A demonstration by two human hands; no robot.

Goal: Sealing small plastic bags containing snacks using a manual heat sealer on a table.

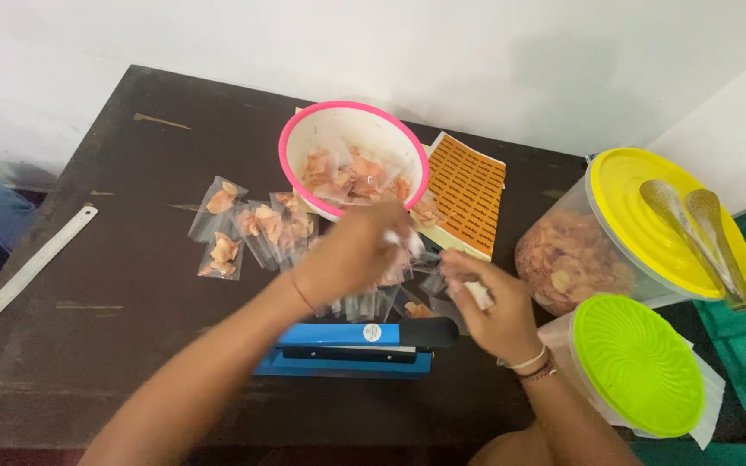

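My left hand (351, 255) and my right hand (489, 302) meet above a blue heat sealer (347, 348) on a dark wooden table (131, 302). Both are blurred and pinch a small clear plastic packet (420, 250) between them. A pink-rimmed white bowl (353, 155) behind the hands holds several small packets of orange-brown chips. More filled packets (248, 229) lie to the left of the bowl, and others lie under my hands.
A sheet of orange stickers (468, 190) lies right of the bowl. A clear tub of chips with a yellow lid (649, 216) carries metal tongs (697, 233). A green-lidded tub (636, 362) stands near it. A metal ruler (28, 272) rests at the table's left edge.
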